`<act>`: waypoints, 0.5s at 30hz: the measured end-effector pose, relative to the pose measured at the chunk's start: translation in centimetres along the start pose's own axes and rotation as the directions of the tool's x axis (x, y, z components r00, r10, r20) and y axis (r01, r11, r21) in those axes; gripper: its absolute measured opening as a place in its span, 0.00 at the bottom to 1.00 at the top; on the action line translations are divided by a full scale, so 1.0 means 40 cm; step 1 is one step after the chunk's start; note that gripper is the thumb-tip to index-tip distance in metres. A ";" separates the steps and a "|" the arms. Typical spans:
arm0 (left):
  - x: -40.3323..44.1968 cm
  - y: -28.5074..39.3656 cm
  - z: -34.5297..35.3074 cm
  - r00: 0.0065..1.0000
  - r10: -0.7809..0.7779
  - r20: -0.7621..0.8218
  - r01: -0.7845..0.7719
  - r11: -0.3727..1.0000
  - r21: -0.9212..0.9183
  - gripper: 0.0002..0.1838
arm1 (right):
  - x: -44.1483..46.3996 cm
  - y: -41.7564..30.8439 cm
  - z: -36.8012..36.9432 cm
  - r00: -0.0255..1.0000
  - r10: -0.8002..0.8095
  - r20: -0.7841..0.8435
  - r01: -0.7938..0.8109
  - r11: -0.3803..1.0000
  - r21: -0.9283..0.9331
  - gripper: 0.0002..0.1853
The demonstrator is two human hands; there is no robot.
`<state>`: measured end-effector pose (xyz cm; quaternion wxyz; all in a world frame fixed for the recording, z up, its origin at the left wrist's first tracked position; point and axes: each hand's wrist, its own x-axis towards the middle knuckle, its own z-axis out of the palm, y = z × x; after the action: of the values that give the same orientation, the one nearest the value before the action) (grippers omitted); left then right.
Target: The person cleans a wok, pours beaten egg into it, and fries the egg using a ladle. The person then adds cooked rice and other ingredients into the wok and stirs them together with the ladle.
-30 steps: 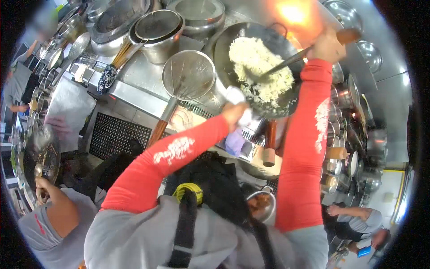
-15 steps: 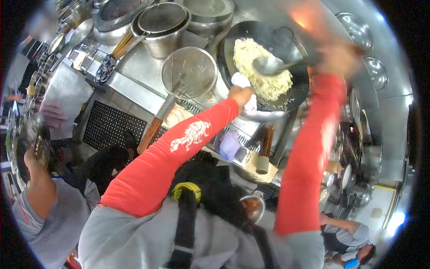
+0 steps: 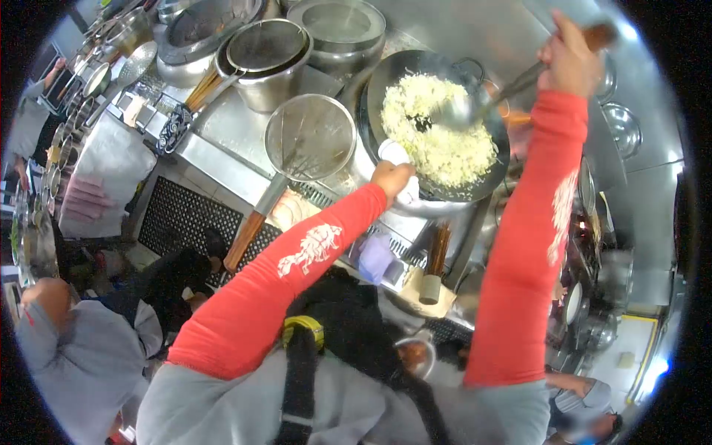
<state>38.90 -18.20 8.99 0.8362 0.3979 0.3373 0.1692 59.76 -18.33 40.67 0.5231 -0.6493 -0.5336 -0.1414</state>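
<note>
A dark wok [image 3: 404, 65] sits on the stove, with pale yellow and white fried rice [image 3: 456, 159] spread over its inside. My left hand [image 3: 391, 180] is closed around a folded white cloth [image 3: 395, 153] at the wok's near rim. What the cloth covers is hidden. My right hand [image 3: 571, 65], raised at the upper right, grips a ladle by its handle near the wooden end. The ladle's bowl [image 3: 454, 113] is down in the wok, touching the rice and blurred by motion. A dark bare patch shows in the rice beside it.
Left of the wok rests a wide strainer [image 3: 310, 137] with a wooden handle. Behind it stands a metal pot [image 3: 265, 81] topped by a sieve. A purple cloth [image 3: 374, 256] lies near the counter edge. A co-worker [image 3: 89, 356] is close on my left.
The ladle's bowl and my right hand have moved up. The rice, piled in a mound before, is now spread wider. My left hand stays at the rim, slightly lower and to the left.
</note>
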 end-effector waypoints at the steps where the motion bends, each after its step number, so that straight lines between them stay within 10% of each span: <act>1: -0.008 -0.030 -0.006 1.000 -0.012 -0.004 0.012 1.000 0.003 0.13 | -0.073 -0.005 0.020 0.968 -0.251 0.020 0.245 0.921 -0.301 0.11; 3: -0.028 -0.008 -0.003 0.994 -0.098 0.054 0.100 0.994 -0.046 0.11 | -0.170 0.000 0.122 0.901 0.433 -0.044 -0.364 0.806 0.467 0.07; 8: -0.063 0.079 -0.003 0.826 -0.528 0.198 0.532 0.846 0.038 0.07 | -0.052 -0.060 -0.149 0.857 0.490 -0.156 -0.438 0.855 0.277 0.05; 12: -0.044 0.076 0.007 0.853 -0.491 0.176 0.503 0.864 -0.027 0.07 | -0.261 -0.128 0.018 0.749 0.358 -0.558 -0.238 0.931 0.278 0.08; 15: -0.053 0.055 0.002 0.871 -0.466 0.155 0.474 0.880 -0.022 0.07 | -0.215 -0.093 -0.018 0.796 0.517 -0.316 -0.321 0.802 0.503 0.09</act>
<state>37.40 -18.04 11.64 0.8860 0.2901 0.3570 -0.0586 53.55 -24.04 36.57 0.7757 -0.5745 -0.2578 -0.0417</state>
